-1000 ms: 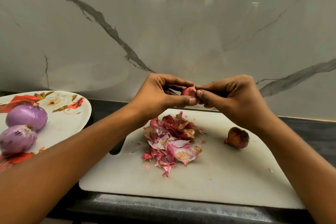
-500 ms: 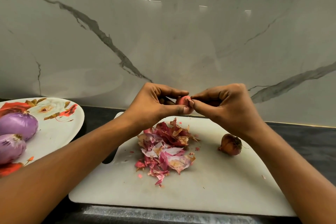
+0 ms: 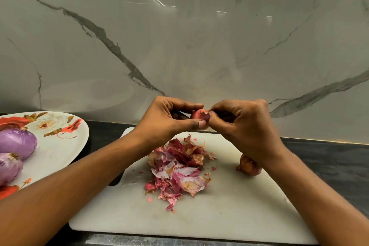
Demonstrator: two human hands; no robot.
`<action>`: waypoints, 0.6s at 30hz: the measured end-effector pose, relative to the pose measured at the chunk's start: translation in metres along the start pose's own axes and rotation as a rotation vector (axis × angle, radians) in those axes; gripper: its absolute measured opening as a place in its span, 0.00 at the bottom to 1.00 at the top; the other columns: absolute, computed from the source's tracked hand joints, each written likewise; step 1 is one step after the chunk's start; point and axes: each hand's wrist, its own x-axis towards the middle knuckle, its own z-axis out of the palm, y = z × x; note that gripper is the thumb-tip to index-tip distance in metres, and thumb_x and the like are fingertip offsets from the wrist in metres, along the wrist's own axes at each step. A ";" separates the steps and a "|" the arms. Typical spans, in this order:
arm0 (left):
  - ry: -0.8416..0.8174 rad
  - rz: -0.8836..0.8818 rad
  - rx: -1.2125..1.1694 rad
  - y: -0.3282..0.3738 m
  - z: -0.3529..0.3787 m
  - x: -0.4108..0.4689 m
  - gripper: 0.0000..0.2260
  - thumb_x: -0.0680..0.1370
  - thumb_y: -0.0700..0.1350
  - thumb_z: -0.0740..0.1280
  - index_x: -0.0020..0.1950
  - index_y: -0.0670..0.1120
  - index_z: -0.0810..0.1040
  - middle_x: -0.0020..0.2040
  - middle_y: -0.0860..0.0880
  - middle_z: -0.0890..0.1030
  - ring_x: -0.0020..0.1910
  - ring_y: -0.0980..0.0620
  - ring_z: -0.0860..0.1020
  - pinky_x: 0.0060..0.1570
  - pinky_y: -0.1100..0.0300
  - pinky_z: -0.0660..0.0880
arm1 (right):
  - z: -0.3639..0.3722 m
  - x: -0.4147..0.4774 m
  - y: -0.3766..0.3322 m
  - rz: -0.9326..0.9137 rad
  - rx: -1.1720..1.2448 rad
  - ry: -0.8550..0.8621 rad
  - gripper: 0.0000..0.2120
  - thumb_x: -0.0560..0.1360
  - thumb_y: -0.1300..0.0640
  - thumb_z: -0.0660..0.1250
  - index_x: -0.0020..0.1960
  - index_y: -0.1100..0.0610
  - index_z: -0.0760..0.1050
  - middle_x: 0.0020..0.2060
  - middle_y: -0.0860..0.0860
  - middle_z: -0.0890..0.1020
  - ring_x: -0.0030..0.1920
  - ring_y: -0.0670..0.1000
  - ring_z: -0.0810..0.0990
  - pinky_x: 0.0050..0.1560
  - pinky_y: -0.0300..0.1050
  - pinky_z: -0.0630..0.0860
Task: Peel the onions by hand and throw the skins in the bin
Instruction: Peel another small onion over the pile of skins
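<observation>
Both hands are up over the white cutting board (image 3: 229, 215). The left hand (image 3: 165, 122) pinches a small reddish onion (image 3: 199, 115) while the right hand (image 3: 245, 126) picks at its tip. Skins pile (image 3: 177, 168) sits below, an unpeeled onion (image 3: 249, 168) just right, two peeled purple onions (image 3: 17, 143) on the flowery plate (image 3: 60, 140).

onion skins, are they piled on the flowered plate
No, the onion skins lie heaped on the white cutting board, while the flowered plate holds two peeled purple onions.

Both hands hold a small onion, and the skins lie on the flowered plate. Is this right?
No. The head view shows the skins on the white cutting board, not the flowered plate. The left hand and right hand hold the small onion.
</observation>
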 end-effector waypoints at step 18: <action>-0.013 -0.138 -0.333 0.002 -0.009 0.006 0.21 0.71 0.37 0.75 0.64 0.42 0.83 0.59 0.43 0.87 0.59 0.44 0.86 0.56 0.54 0.84 | -0.007 0.008 0.015 0.223 0.107 0.061 0.06 0.76 0.56 0.73 0.41 0.56 0.84 0.34 0.49 0.86 0.35 0.51 0.87 0.37 0.55 0.84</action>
